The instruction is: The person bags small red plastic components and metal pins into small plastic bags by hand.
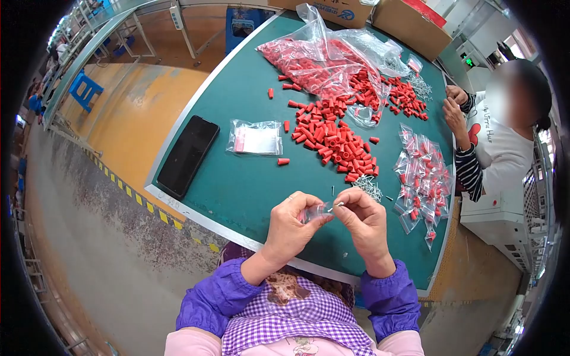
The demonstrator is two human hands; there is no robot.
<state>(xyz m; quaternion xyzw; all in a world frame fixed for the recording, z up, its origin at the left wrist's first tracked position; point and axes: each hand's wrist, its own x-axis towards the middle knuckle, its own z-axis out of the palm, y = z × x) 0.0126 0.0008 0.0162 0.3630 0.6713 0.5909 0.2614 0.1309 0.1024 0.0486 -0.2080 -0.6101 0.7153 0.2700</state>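
Purple elastic-cuffed sleeves covered both forearms, which reached forward from the near edge of the green-topped table (pixel 237 193) and angled inward, so that the hands nearly met just on the near side of the heap of red plastic ribbed caps (pixel 335 141). The left hand (pixel 289 228) was closed, its thumb and fingers gripping a small clear plastic bag (pixel 313 212) whose end pointed toward the right hand (pixel 367 226). That hand, its wrist bent inward, pinched small silvery screws (pixel 339 204) between thumb and forefinger, right at the bag's end; exactly how many, I cannot tell.

A loose pile of silver metal screws (pixel 369 187) lay against the heap's near end. Left of the heap were a stack of flat clear bags (pixel 256 139) and, farther out, a black rectangular phone (pixel 188 155). Filled clear bags with red caps inside (pixel 420 178) lay to its right.
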